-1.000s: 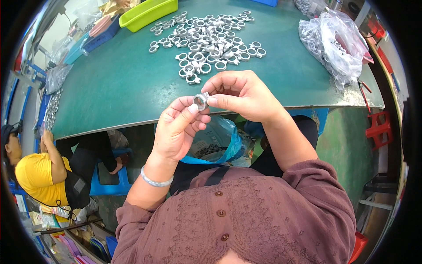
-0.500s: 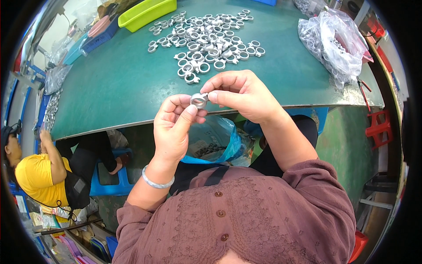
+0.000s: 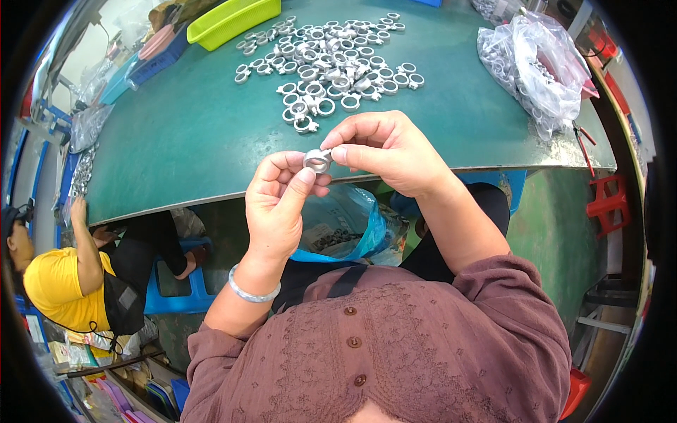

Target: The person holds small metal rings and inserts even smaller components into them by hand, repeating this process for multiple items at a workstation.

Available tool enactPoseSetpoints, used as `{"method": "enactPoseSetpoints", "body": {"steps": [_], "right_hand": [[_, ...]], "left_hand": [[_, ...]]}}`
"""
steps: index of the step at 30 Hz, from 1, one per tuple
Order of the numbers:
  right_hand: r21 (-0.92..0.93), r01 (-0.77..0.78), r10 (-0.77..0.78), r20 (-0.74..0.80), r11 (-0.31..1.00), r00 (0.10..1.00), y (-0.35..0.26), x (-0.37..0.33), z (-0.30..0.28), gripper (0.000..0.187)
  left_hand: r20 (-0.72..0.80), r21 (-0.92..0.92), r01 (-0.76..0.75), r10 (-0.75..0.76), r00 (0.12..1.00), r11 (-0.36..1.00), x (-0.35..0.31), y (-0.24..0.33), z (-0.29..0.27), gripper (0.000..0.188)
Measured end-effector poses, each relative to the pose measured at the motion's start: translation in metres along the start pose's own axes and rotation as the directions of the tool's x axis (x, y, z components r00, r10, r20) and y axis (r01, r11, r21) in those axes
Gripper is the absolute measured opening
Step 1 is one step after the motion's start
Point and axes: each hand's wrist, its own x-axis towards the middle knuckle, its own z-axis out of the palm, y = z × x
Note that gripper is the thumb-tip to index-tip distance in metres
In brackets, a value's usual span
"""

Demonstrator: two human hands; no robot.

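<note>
A silver metal ring with a small lug (image 3: 316,162) is held over the table's near edge. My left hand (image 3: 281,194) pinches the ring between thumb and fingers. At the lug on the ring's upper right, my right hand (image 3: 386,151) is closed with thumb and forefinger pressed together. Whether a small part is between those fingertips is too hidden to tell. Beyond my hands, a pile of similar metal rings (image 3: 338,81) spreads over the green table (image 3: 190,141). Below the ring, an open blue plastic bag (image 3: 363,240) holds small metal pieces.
A clear bag of metal rings (image 3: 532,77) stands at the table's right, near red-handled pliers (image 3: 584,148). A yellow-green basket (image 3: 233,21) sits at the far left. Another person in a yellow top (image 3: 67,285) works at the left edge. A red stool (image 3: 608,204) stands right.
My hands keep nearly the same hold on the ring. At the left, the other person's arm has shifted and a second hand now shows.
</note>
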Motion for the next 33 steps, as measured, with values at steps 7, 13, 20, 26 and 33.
{"method": "enactPoseSetpoints", "body": {"steps": [7,13,20,26,33], "right_hand": [[-0.058,-0.084,0.081,-0.056,0.995,0.995,-0.0018,0.0018,-0.0022,0.012],[-0.068,-0.111,0.105,-0.086,0.991,0.991,-0.0005,0.0028,-0.0018,0.015],[-0.060,-0.132,0.127,-0.092,0.989,0.988,-0.0004,0.0029,-0.0026,0.017],[-0.078,-0.137,0.130,-0.087,0.988,0.988,0.0012,0.0029,-0.0039,0.015],[-0.089,-0.158,0.152,-0.071,0.983,0.986,0.0035,0.0047,-0.0057,0.014]], "left_hand": [[0.018,-0.114,0.112,-0.110,0.994,0.987,-0.0002,0.0003,-0.0039,0.015],[0.041,-0.225,0.203,-0.199,0.979,0.953,0.0013,0.0025,-0.0051,0.018],[0.060,-0.254,0.233,-0.226,0.972,0.939,0.0019,0.0042,-0.0046,0.019],[0.047,-0.235,0.248,-0.243,0.969,0.940,0.0014,0.0056,-0.0032,0.021],[0.041,-0.209,0.264,-0.261,0.965,0.942,0.0025,0.0071,-0.0020,0.026]]}}
